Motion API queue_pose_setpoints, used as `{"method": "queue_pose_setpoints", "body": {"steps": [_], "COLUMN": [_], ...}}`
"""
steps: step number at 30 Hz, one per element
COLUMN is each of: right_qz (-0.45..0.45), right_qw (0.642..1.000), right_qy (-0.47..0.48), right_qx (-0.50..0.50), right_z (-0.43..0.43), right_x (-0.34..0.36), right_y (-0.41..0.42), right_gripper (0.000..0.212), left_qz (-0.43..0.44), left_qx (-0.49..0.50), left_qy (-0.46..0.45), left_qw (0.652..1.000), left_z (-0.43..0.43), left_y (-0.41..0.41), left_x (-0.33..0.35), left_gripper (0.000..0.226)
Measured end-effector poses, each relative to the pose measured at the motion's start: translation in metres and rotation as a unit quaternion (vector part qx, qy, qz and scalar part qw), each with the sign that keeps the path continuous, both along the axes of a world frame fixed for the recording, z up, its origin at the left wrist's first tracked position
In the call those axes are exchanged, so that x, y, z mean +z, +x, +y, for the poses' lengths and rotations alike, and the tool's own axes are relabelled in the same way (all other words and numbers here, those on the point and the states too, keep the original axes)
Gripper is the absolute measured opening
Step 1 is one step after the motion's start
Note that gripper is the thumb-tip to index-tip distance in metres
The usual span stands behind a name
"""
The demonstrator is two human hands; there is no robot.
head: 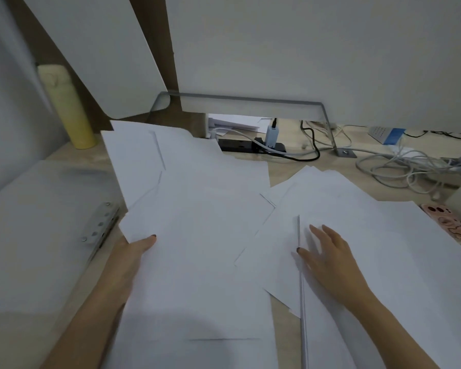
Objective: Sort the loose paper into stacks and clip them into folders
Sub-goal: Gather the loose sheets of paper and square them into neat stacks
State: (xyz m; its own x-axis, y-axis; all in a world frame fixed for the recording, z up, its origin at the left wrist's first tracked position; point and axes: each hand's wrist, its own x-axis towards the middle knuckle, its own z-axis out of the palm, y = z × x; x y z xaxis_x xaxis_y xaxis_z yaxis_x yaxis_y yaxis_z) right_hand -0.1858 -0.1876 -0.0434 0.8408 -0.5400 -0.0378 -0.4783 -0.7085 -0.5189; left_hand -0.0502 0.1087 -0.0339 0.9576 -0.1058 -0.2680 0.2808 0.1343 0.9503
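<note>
We see two spreads of loose paper on the pale wood-grain counter point(330, 166). The left pile of white paper sheets point(197, 235) lies with its long axis running from the near edge away toward the wall, leaning a little to the left, its far sheets fanned out. The right pile of white paper sheets point(370, 235) has a top sheet whose left edge runs almost straight away from us, while the sheets under it splay toward the far right.

The left hand point(133, 254) grips the left pile at its left edge, thumb on top (the fingers are hidden beneath the paper). The right hand point(328, 259) rests flat on the right pile, fingers straight and spread. The two hands are well apart.

To the left lies a translucent white plastic folder point(45, 235) with a silver metal clip strip point(101, 222) along its right side. Behind it a tall pale-yellow bottle point(67, 107) stands upright. At the back we see a black power strip point(250, 146), tangled grey and black cables point(397, 166) and white partition panels point(304, 49). A pink patterned phone case point(453, 227) is cut off at the right edge. We cannot tell how many sheets each pile holds.
</note>
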Motion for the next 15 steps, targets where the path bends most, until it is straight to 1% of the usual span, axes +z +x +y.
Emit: {"method": "queue_pose_setpoints", "body": {"steps": [3, 6, 9, 10, 12, 13, 15], "right_qz": [0.001, 0.004, -0.028, -0.042, -0.067, -0.07, -0.07], "right_qw": [1.0, 0.999, 0.997, 0.994, 0.98, 0.964, 0.916], "right_qy": [0.016, 0.03, 0.061, 0.084, 0.175, 0.244, 0.385], "right_qx": [0.013, 0.024, 0.048, 0.058, 0.073, 0.073, 0.085], "right_z": [0.01, 0.022, 0.04, 0.048, 0.065, 0.074, 0.089], "right_x": [0.002, 0.005, 0.013, 0.018, 0.027, 0.032, 0.041], "right_y": [0.0, 0.008, 0.023, 0.028, 0.037, 0.04, 0.046], "right_gripper": [0.06, 0.059, 0.057, 0.056, 0.058, 0.061, 0.072], "left_qz": [-0.021, -0.045, -0.069, -0.074, -0.081, -0.083, -0.091], "left_qx": [0.029, 0.048, 0.06, 0.063, 0.078, 0.086, 0.095], "left_qy": [-0.016, -0.027, -0.043, -0.05, -0.06, -0.068, -0.083], "left_qw": [0.999, 0.997, 0.995, 0.994, 0.992, 0.99, 0.988], "left_z": [0.009, 0.017, 0.028, 0.032, 0.043, 0.048, 0.057], "left_y": [0.005, 0.009, 0.008, 0.008, 0.006, 0.005, 0.002], "left_x": [0.008, 0.019, 0.031, 0.034, 0.041, 0.043, 0.046], "left_gripper": [0.039, 0.038, 0.034, 0.033, 0.033, 0.031, 0.024]}}
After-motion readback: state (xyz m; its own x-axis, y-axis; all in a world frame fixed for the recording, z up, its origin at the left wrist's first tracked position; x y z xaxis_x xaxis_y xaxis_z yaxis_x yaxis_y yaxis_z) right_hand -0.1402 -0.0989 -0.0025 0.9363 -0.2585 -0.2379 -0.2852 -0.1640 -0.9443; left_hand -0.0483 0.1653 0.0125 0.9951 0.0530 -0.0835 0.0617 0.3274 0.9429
